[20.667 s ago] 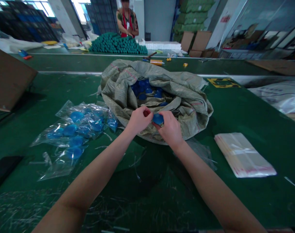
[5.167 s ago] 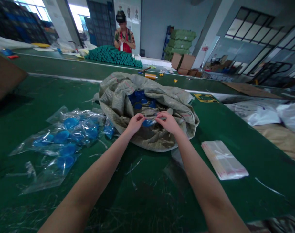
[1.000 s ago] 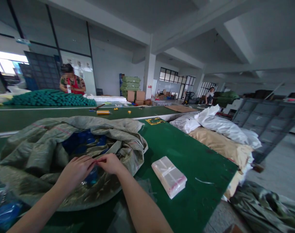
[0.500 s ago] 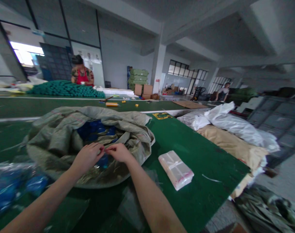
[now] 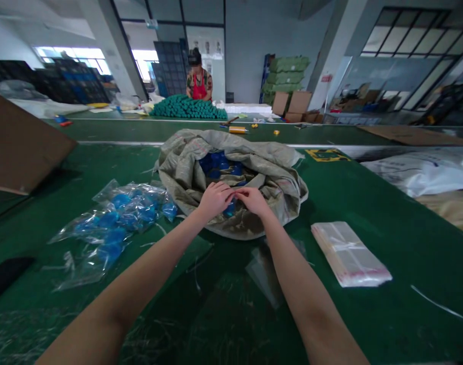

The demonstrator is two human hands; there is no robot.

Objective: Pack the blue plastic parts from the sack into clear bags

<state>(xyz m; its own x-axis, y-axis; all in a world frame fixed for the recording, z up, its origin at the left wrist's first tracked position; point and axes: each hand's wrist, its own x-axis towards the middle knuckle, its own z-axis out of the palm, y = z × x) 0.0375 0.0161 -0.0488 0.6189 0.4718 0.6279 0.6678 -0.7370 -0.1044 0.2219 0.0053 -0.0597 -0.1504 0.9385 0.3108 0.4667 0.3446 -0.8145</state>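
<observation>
One big green table (image 5: 353,197) goes across most of the frame. On it, in the middle of the frame, sits a large gray-green woven sack (image 5: 178,167); half a second ago it was over on the left, because the view was turned. Its top is open, and many dark blue round pieces (image 5: 220,162) are inside. At the left of the frame is a pile of shiny clear bags with blue round things in them (image 5: 111,223). The whole pile shows now; before, the edge cut it off. At the lower right lies a flat stack of clear bags with pink edges (image 5: 349,253), tied with a pale band.

The left hand (image 5: 216,198) and the right hand (image 5: 252,199) meet at the front of the sack's opening. Both are closed, with fingertips pinching the top of a small thin clear bag (image 5: 231,204), which is hard to see. A bright blue plastic piece (image 5: 228,209) is in it, just under the fingers, near the middle of the frame. About twenty seconds ago, the hands held a blue piece flat between them.
</observation>
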